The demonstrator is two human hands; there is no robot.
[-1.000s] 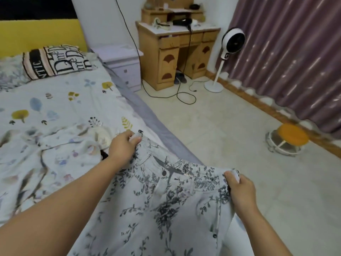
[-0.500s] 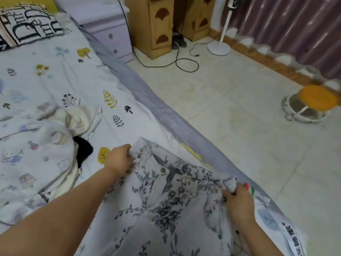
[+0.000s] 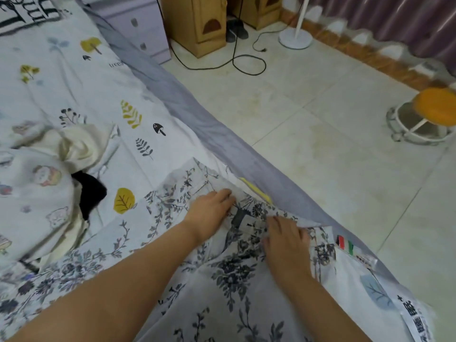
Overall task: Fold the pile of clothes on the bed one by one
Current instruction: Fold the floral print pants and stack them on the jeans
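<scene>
The floral trousers (image 3: 229, 270) lie spread on the bed (image 3: 81, 77), waistband close to the bed's right edge. The left hand (image 3: 209, 213) rests flat on the waistband, fingers extended and pressing the fabric. The right hand (image 3: 286, 240) lies just beside it, fingers spread over bunched cloth near the fly; whether it pinches a fold cannot be determined.

Risk: the waistband is near the grey edge strip (image 3: 204, 124). A sideways smoothing stroke could push the fabric off onto the floor (image 3: 320, 134). Creases trapped under the palms would set into the fold.

Further left, the unfolded pile (image 3: 49, 181) sits close by; a wide sweep could drag it in.
</scene>
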